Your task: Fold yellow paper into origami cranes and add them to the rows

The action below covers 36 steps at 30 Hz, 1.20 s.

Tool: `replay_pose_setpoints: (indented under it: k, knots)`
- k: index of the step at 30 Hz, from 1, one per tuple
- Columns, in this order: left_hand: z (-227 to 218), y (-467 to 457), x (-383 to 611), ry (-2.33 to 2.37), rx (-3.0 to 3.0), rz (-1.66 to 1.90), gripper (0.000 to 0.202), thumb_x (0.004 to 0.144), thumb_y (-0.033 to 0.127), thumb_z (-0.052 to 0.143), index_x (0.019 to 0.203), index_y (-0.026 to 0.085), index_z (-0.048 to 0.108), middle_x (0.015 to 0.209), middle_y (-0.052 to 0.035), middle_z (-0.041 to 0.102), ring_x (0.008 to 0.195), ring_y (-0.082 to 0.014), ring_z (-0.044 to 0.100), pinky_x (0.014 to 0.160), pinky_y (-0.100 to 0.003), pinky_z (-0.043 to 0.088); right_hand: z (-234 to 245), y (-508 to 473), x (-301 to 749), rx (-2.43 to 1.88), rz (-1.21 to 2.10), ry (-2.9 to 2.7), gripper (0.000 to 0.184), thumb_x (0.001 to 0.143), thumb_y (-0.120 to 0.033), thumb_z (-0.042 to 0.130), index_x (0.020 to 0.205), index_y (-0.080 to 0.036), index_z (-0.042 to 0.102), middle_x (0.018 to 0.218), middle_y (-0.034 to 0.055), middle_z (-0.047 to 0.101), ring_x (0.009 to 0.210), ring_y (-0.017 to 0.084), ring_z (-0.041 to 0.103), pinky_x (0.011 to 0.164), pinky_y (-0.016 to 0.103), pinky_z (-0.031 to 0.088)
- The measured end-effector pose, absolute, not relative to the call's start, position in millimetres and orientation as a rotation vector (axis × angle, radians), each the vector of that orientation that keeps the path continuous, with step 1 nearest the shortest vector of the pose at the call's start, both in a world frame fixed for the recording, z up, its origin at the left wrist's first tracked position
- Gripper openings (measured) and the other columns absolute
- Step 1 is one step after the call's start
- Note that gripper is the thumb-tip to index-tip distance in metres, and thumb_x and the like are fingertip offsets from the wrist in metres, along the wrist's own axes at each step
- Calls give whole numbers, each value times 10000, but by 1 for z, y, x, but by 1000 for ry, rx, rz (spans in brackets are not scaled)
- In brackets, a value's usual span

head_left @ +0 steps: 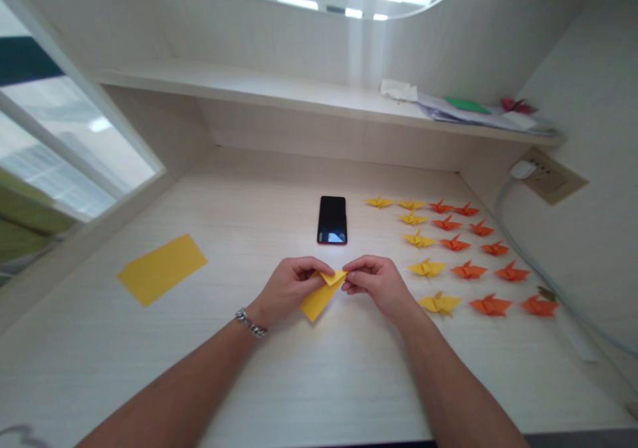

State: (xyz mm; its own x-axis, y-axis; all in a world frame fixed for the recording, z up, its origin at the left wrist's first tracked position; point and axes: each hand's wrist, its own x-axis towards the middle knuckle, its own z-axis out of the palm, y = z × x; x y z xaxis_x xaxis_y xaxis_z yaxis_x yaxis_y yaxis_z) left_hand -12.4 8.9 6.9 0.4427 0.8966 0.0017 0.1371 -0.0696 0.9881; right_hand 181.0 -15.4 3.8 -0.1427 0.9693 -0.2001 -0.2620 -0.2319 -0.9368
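A partly folded piece of yellow origami paper is held between both hands, just above or on the desk in the middle. My left hand is closed on its left side, with the thumb and fingers at a folded flap. The thumb and fingertips of my right hand pinch the paper's right corner. One lower corner points down toward me. Part of the paper is hidden behind the left fingers. A silver chain bracelet circles my left wrist.
Yellow paper cranes and orange paper cranes stand in rows at right. A phone lies beyond my hands, and flat yellow paper at left. A white cable runs down from the wall socket. Papers rest on the shelf.
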Motion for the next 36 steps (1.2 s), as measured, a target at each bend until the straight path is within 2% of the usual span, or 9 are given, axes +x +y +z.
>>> replay_pose_setpoints:
  k: [18,23,26,32,36]
  knots:
    - [8,11,-14,859,1369,779,93,701,218,667,728,145,716,844,-80,699,752,-174,623,680,-261,493,9,-20,185,-1019,1631,-934,182,582,-198,765,738,-131,699,610,55,697,562,156,663,564,261,545]
    - [7,11,-14,871,1440,724,129,730,229,638,763,135,720,843,-90,701,752,-180,627,663,-262,484,10,-19,185,-1028,1689,-983,253,631,-283,753,835,-144,695,648,47,695,596,151,661,603,273,540]
    - [6,10,-14,863,1508,716,148,739,242,631,782,136,725,839,-87,701,747,-179,627,661,-260,481,4,-18,180,-1130,1629,-1083,286,654,-350,737,848,-143,705,599,29,672,516,122,620,535,243,515]
    - [2,10,-14,892,1411,673,178,735,258,636,841,154,734,838,-78,720,734,-181,640,649,-256,482,-2,-17,179,-1210,1534,-1204,280,648,-351,739,820,-131,723,564,29,661,490,110,587,508,230,487]
    - [5,13,-18,864,1361,640,187,720,188,625,871,168,735,893,-71,720,768,-174,641,673,-254,482,1,-17,183,-1215,1519,-1229,271,651,-335,737,829,-131,722,572,30,665,509,117,600,528,240,498]
